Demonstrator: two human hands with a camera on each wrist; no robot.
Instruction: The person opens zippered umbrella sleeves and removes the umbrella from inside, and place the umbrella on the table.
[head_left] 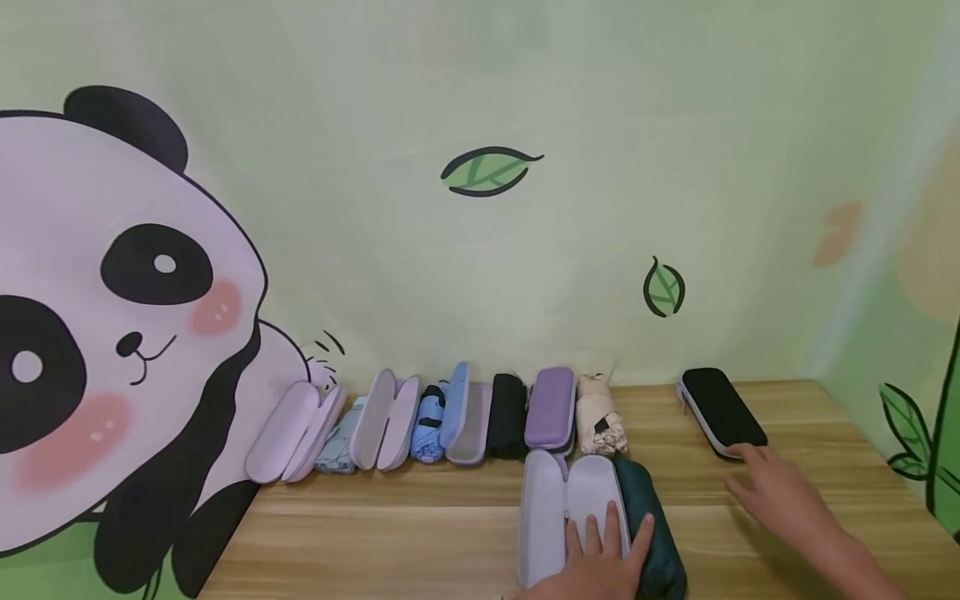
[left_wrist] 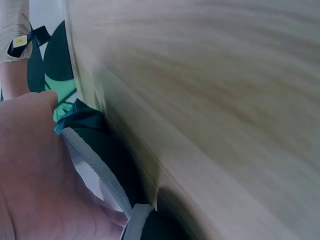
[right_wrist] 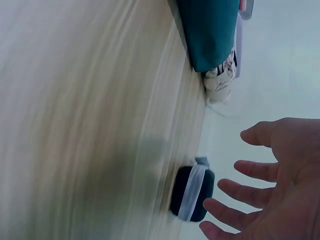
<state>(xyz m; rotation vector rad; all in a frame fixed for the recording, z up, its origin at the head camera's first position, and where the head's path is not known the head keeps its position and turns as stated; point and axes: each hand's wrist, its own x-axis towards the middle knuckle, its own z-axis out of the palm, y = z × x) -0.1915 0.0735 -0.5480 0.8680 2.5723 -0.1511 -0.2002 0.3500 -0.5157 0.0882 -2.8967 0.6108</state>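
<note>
An unzipped case [head_left: 542, 521] with a pale lining lies opened out at the table's front; the left wrist view shows its dark green outer shell [left_wrist: 122, 160]. My left hand [head_left: 592, 562] rests on its right half with fingers spread, the thumb reaching toward a dark green folded umbrella [head_left: 652, 533] alongside. To the right lies a closed black zip case [head_left: 723, 408] with a pale band around its side. My right hand [head_left: 783, 500] is at its near end, fingers apart and loosely bent; whether a fingertip touches it I cannot tell.
Along the wall stands a row of opened cases, such as a lilac one [head_left: 285, 433] and a blue one [head_left: 467, 417], alternating with folded umbrellas: blue [head_left: 429, 425], black [head_left: 508, 417], beige [head_left: 600, 417]. A closed purple case [head_left: 551, 408] lies among them on the wooden table [head_left: 375, 533].
</note>
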